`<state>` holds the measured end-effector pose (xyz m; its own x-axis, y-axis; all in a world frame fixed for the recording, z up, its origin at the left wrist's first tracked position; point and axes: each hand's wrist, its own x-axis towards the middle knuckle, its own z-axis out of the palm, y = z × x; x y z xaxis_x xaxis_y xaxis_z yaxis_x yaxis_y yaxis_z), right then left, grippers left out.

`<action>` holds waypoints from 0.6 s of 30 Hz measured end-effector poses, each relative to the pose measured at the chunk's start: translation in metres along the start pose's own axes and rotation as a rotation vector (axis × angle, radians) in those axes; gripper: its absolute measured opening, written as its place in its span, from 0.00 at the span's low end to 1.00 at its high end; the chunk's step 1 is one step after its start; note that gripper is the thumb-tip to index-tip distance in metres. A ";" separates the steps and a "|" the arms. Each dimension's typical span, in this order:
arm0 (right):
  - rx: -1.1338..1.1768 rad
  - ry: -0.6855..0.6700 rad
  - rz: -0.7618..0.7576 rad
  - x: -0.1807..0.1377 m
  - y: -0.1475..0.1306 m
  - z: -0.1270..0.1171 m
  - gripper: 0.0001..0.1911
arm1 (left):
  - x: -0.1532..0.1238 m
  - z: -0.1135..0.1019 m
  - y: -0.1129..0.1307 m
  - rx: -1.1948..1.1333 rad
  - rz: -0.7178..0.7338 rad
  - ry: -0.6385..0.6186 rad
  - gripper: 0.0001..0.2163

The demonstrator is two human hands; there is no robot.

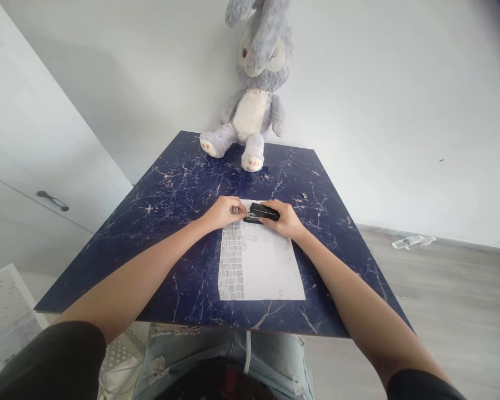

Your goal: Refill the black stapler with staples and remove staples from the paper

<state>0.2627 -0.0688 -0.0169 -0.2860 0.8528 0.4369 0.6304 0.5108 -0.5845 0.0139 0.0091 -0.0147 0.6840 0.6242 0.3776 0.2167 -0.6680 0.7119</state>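
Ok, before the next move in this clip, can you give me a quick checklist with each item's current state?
1. Right hand holding the black stapler: ok.
2. Left hand clear of the stapler: not ok, its fingertips are at the stapler's end.
3. Staples loaded: cannot tell, too small to see.
4. Sheet fully on the table: ok.
5. Plush toy apart from the sheet: ok.

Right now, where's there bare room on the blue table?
Bare tabletop lies left of the left forearm, and between the plush toy and the paper. It's crowded around the stapler, with the left hand and right hand there.
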 end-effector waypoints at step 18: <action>-0.336 0.057 0.003 0.001 -0.019 0.009 0.17 | -0.003 0.006 0.006 0.383 0.054 -0.059 0.17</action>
<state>0.2439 -0.0764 -0.0115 -0.2487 0.8421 0.4786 0.8366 0.4357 -0.3319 0.0178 0.0005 -0.0148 0.7380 0.5670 0.3659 0.4161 -0.8092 0.4148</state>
